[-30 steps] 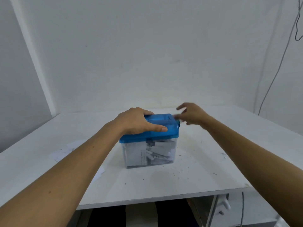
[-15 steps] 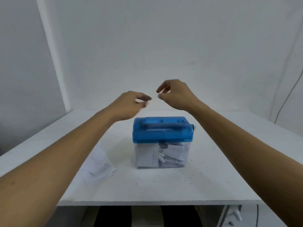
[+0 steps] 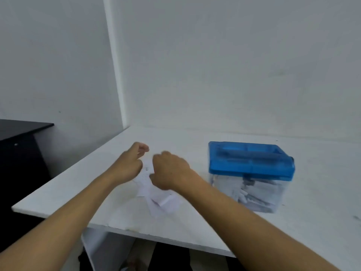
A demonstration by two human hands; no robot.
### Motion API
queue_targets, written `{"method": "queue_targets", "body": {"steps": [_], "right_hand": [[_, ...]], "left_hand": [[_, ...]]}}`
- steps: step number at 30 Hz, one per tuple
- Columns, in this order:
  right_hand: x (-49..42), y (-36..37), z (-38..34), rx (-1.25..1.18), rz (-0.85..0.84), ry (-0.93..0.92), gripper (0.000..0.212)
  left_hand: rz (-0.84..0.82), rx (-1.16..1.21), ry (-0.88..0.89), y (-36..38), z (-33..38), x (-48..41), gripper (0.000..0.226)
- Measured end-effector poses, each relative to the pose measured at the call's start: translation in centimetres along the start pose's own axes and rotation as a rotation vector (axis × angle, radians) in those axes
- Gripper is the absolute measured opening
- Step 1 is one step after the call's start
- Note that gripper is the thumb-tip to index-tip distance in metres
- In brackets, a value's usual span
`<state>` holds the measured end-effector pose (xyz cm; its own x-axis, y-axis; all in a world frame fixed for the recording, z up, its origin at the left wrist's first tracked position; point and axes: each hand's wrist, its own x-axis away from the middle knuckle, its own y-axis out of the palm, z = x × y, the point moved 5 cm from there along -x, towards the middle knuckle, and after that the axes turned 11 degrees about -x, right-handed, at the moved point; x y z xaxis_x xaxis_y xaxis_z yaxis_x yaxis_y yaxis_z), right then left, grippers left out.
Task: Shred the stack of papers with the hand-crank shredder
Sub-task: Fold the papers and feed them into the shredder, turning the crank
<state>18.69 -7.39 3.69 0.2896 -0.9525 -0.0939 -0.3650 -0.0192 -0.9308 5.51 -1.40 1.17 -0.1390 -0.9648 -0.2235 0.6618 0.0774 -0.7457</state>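
The hand-crank shredder has a blue lid (image 3: 252,159) on a clear bin (image 3: 254,194) full of paper strips, and stands on the white table (image 3: 195,222) at the right. A loose stack of white papers (image 3: 162,202) lies to its left. Both hands are over the stack, blurred by motion. My right hand (image 3: 170,173) has its fingers curled down onto the top sheets and appears to grip them. My left hand (image 3: 129,165) hovers beside it with curled fingers; whether it holds paper is unclear. Neither hand touches the shredder.
The table's left edge (image 3: 64,173) and front edge (image 3: 156,236) are near the papers. A dark cabinet (image 3: 17,153) stands off the table to the left. White walls meet in a corner behind the table.
Both hands left the shredder lid, rose above it, then swung left and down onto the paper stack. The view turned left, so the shredder now sits at the right.
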Motion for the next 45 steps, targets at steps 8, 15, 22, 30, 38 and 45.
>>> {"method": "queue_targets", "body": {"steps": [8, 15, 22, 30, 38, 45], "right_hand": [[-0.9, 5.8, 4.7, -0.202, 0.075, 0.158, 0.052], [-0.1, 6.3, 6.2, -0.547, 0.214, 0.165, 0.027], [-0.3, 5.6, 7.5, -0.743, 0.281, 0.201, 0.045], [-0.6, 5.5, 8.0, -1.100, 0.296, 0.232, 0.044], [-1.0, 6.0, 7.5, -1.497, 0.221, 0.178, 0.034], [-0.9, 6.3, 6.1, -1.216, 0.118, 0.046, 0.032]], "left_hand": [[0.104, -0.056, -0.158, 3.0, -5.8, 2.7, 0.044], [0.161, -0.156, -0.102, 3.2, -5.9, 3.0, 0.043], [0.132, -0.354, -0.017, 3.8, -4.6, 3.2, 0.043], [0.142, -0.365, -0.016, 4.0, -4.8, 3.0, 0.035], [0.095, 0.047, 0.061, 3.2, -3.3, 4.1, 0.019], [0.116, 0.278, 0.049, 2.1, -2.9, 4.8, 0.016]]}}
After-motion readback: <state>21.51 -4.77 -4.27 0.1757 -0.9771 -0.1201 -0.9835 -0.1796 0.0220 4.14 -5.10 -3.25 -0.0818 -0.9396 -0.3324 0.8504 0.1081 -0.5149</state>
